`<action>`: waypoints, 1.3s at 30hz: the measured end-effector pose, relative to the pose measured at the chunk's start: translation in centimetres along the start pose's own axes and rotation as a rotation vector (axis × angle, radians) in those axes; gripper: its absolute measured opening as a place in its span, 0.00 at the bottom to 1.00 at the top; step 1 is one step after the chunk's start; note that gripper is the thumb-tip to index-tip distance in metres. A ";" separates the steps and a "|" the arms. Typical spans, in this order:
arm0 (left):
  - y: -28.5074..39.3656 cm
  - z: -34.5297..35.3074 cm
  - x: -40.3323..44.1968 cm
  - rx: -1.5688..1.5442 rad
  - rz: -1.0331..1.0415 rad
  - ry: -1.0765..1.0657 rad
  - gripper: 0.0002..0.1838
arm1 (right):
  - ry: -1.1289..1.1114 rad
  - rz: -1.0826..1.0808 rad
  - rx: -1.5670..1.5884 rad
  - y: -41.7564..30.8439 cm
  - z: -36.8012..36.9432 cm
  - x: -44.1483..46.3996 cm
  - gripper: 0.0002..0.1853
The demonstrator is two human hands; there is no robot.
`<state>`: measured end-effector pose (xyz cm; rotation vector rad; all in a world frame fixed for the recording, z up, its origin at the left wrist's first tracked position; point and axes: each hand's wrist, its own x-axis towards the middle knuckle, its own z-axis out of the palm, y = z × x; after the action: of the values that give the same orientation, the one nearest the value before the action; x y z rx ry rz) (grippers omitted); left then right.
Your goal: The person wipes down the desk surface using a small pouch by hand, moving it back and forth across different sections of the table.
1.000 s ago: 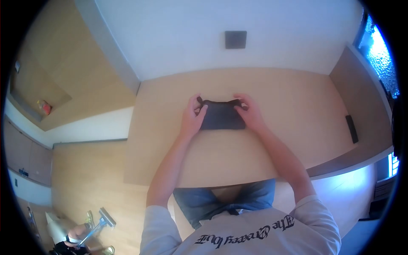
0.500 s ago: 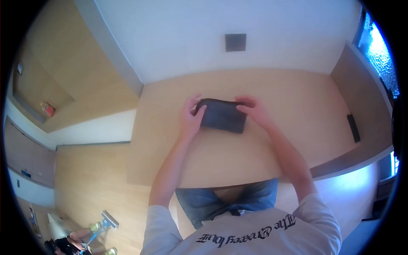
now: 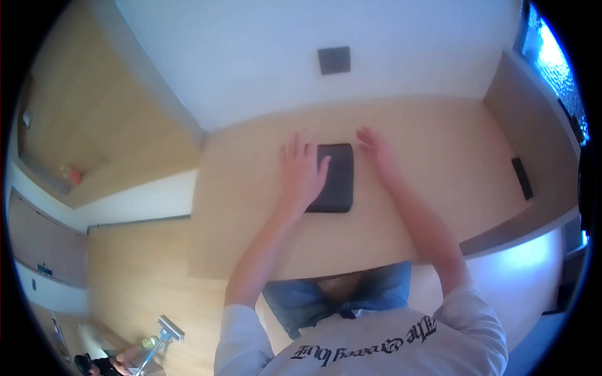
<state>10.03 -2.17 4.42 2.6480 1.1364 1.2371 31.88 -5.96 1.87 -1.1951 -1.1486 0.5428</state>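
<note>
A flat, dark rectangular pouch (image 3: 339, 182) lies on the light wooden table (image 3: 251, 244), its short sides toward and away from me. My left hand (image 3: 302, 172) rests over its left edge, fingers spread and thumb across the top face, hiding part of that side. Just right of the pouch, my right hand (image 3: 376, 151) is apart from it, with slightly blurred fingers stretched out and nothing in them.
On the table's right side lies a narrow black object (image 3: 522, 178) beside a wooden side panel (image 3: 533, 131). A white wall with a dark square plate (image 3: 334, 60) rises behind. At lower left, another person (image 3: 113, 363) is near a blue-handled mop (image 3: 164, 335) on the floor.
The pouch was gripped by both hands with its long side across; it has turned upright on the table. My right hand has let go, and my left hand has flattened over its left edge.
</note>
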 end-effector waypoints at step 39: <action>-6.0 4.5 -2.2 0.270 -0.239 -0.376 0.38 | -0.167 -0.066 -0.030 1.9 1.2 -2.0 0.29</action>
<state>8.46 2.18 -1.93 2.6536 1.5738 0.5504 30.50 -6.48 -0.71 -1.1496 -1.3377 0.5854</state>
